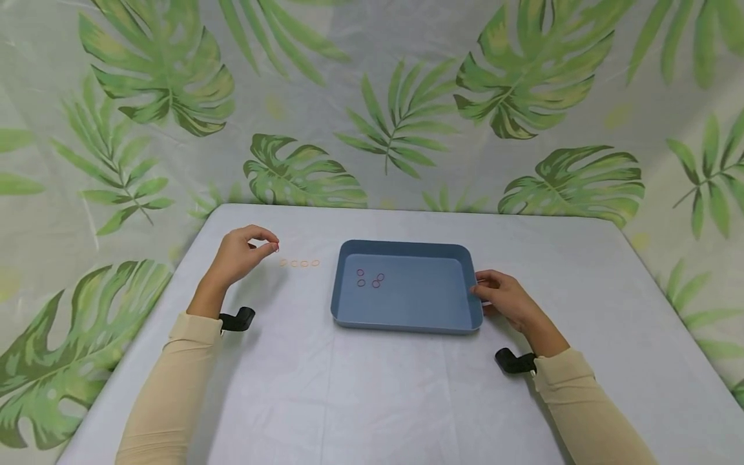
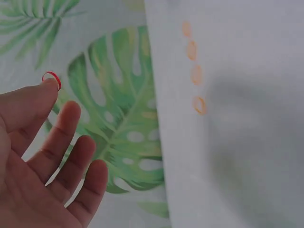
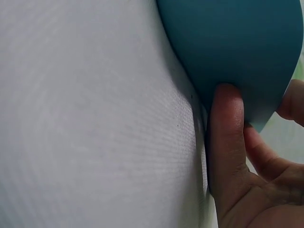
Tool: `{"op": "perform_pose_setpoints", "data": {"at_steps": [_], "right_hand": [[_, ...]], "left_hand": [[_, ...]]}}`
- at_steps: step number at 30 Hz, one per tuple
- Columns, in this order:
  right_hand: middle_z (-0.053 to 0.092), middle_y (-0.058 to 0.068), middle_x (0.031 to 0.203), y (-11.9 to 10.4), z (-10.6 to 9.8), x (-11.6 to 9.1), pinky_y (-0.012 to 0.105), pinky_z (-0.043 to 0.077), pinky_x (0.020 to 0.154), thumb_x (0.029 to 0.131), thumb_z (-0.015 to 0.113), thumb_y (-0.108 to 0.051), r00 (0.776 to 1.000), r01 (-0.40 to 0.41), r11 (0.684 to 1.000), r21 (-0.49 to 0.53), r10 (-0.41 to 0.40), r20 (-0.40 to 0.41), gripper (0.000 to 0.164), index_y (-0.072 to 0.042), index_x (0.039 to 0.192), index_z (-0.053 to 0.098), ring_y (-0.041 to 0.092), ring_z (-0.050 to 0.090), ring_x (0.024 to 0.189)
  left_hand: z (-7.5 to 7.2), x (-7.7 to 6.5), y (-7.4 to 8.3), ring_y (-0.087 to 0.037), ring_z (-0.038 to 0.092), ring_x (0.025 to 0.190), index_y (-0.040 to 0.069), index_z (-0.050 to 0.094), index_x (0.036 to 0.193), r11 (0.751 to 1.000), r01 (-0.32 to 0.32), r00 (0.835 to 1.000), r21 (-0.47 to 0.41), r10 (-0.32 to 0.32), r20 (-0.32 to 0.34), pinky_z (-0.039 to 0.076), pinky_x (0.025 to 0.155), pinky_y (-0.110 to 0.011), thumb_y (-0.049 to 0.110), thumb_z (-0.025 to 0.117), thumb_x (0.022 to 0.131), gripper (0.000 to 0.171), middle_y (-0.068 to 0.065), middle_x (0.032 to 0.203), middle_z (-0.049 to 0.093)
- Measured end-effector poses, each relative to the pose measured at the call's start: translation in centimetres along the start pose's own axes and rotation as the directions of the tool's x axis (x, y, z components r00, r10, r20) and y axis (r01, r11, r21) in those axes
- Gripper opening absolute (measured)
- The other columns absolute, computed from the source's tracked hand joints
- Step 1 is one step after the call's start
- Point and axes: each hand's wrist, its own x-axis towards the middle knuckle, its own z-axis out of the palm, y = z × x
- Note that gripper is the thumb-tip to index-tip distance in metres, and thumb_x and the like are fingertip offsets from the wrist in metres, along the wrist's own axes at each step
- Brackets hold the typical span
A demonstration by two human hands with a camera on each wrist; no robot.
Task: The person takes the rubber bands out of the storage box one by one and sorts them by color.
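My left hand [image 1: 241, 254] is raised above the table at the left. Between thumb and forefinger it pinches a small red rubber band [image 2: 59, 81], while the other fingers stay loosely bent. Several orange rubber bands [image 1: 304, 263] lie in a row on the cloth to the right of that hand. A blue-grey rectangular tray [image 1: 418, 316] sits mid-table with several dark red rubber bands [image 1: 361, 283] in its left half. My right hand [image 1: 507, 298] grips the tray's right side. In the right wrist view, one finger presses the outer wall and another reaches the rim.
A white cloth [image 1: 372, 400] covers the table. Behind and at the sides hangs a leaf-printed sheet [image 1: 401, 103], meeting the table's far edge. Black wrist cameras [image 1: 238, 319] are strapped on both wrists.
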Motion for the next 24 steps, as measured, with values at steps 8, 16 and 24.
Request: {"op": "perform_pose_setpoints", "data": {"at_steps": [8,16,24], "right_hand": [[0.056,0.020,0.124,0.1,-0.1,0.1,0.026,0.056,0.074,0.098,0.057,-0.015,1.000,0.005,1.000,0.004,-0.005,0.008,0.055,0.007,0.144,0.038,0.012,0.062,0.093],[0.058,0.016,0.120,0.3,0.1,0.1,0.026,0.056,0.073,0.097,0.058,-0.016,1.000,-0.015,1.000,0.005,0.015,-0.005,0.055,0.006,0.144,0.040,0.011,0.062,0.091],[0.057,0.020,0.124,0.2,0.0,0.1,0.026,0.056,0.074,0.098,0.057,-0.017,1.000,-0.001,1.000,0.002,0.001,-0.003,0.055,0.006,0.145,0.038,0.011,0.062,0.093]], "left_hand": [[0.6,0.7,-2.8,-0.035,0.061,0.112,0.004,0.073,0.103,0.995,0.084,0.996,0.061,-0.083,-0.016,0.046,0.093,-0.045,0.016,0.064,0.094,0.018,-0.019,0.110,0.072],[1.3,1.0,-4.1,-0.041,0.060,0.115,0.001,0.073,0.103,0.988,0.099,0.994,0.119,-0.104,0.041,0.047,0.097,-0.052,0.016,0.064,0.094,0.019,-0.023,0.114,0.070],[1.7,0.9,-4.3,-0.040,0.056,0.117,0.003,0.073,0.104,0.975,0.178,0.979,0.134,-0.190,0.080,0.046,0.099,-0.051,0.019,0.064,0.095,0.021,-0.022,0.117,0.068]]}}
